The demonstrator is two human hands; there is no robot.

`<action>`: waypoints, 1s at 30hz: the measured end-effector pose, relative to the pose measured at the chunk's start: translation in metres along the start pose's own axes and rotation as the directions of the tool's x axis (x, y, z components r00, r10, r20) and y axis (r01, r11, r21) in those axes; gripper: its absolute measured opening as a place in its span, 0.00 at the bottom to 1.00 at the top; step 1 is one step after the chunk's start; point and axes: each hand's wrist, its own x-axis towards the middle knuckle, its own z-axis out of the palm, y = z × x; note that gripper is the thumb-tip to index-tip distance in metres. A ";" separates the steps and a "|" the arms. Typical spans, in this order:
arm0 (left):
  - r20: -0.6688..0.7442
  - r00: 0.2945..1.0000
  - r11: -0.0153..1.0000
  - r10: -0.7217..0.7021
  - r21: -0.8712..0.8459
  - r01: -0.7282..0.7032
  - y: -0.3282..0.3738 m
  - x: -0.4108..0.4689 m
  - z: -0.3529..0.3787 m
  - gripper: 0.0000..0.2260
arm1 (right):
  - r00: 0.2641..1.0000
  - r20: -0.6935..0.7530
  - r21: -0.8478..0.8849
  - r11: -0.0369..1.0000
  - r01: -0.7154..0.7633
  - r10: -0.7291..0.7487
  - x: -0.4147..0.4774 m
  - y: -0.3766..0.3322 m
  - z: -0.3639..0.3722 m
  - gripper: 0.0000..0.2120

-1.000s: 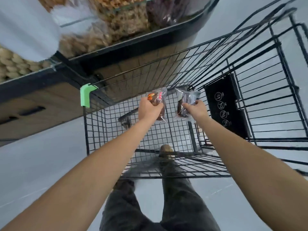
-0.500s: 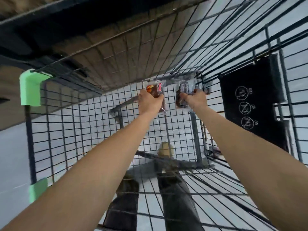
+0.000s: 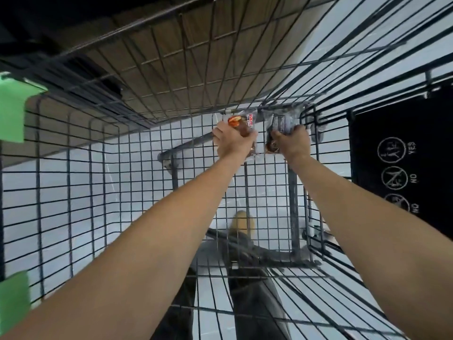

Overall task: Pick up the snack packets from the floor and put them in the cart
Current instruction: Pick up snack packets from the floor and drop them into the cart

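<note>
Both my arms reach deep into a black wire shopping cart [image 3: 103,192]. My left hand [image 3: 232,142] grips a clear snack packet [image 3: 242,122] with a red and orange label. My right hand [image 3: 293,143] grips a second clear snack packet [image 3: 280,123] with a dark label. The two packets are side by side, low in the cart near its far end, just above the wire floor. I cannot tell whether they touch the wire.
The cart's wire walls surround my arms on all sides. A black child-seat flap [image 3: 402,163] with white safety icons is on the right. Green plastic corner guards [image 3: 12,111] sit at the left. My legs and a shoe [image 3: 241,220] show through the cart floor.
Both hands have moved lower and deeper into the cart with the packets still held. My head has leaned in, so the cart fills the view and the shelf has gone out of sight.
</note>
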 end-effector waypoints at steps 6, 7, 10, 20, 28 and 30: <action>0.017 1.000 0.999 0.016 -0.049 -0.015 -0.005 -0.012 -0.012 0.28 | 0.996 -0.034 0.002 0.996 0.084 -0.084 -0.023 -0.008 -0.013 0.21; 0.023 1.000 0.998 0.016 -0.061 -0.014 -0.007 -0.015 -0.018 0.26 | 0.995 -0.028 -0.004 0.995 0.095 -0.095 -0.031 -0.011 -0.018 0.21; 0.062 0.998 0.994 0.030 -0.109 -0.023 -0.003 -0.035 -0.044 0.19 | 0.995 0.034 0.020 0.995 0.098 -0.099 -0.052 -0.022 -0.032 0.19; 0.066 0.989 0.961 0.130 -0.256 -0.109 -0.022 -0.138 -0.181 0.18 | 0.956 0.161 0.073 0.969 0.237 -0.246 -0.188 -0.103 -0.046 0.19; -0.082 0.990 0.883 0.115 -0.448 -0.140 -0.102 -0.216 -0.322 0.26 | 0.858 0.354 0.125 0.928 0.351 -0.372 -0.344 -0.149 0.000 0.23; -0.149 0.982 0.852 0.119 -0.493 -0.178 -0.137 -0.239 -0.362 0.25 | 0.825 0.401 0.119 0.915 0.385 -0.399 -0.390 -0.156 0.022 0.23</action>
